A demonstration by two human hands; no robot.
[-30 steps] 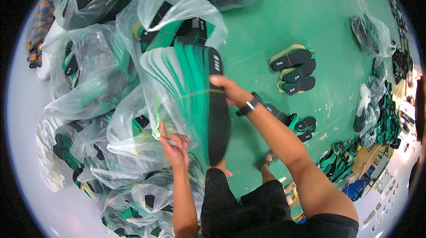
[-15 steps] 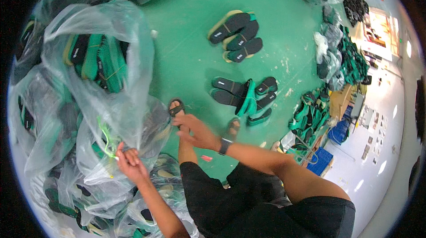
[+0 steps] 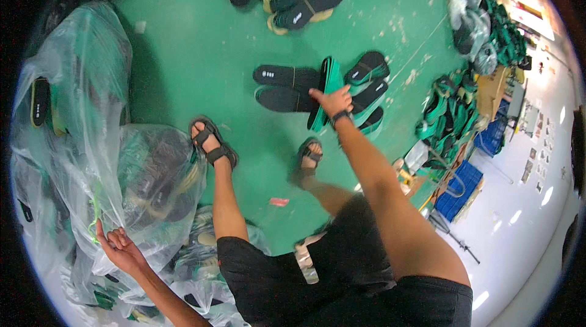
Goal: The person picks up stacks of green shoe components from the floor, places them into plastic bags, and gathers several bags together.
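The right hand [image 3: 332, 101] has its grip clamped on a green stack of soles [image 3: 323, 92] standing on edge among black soles [image 3: 287, 77]. The left hand [image 3: 119, 247], fingers curled, touches a clear bag [image 3: 79, 113]. Open green floor [image 3: 183, 52] lies between them.

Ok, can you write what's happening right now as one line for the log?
left hand: touching clear plastic bag | right hand: on green-and-black sole stack | floor: green
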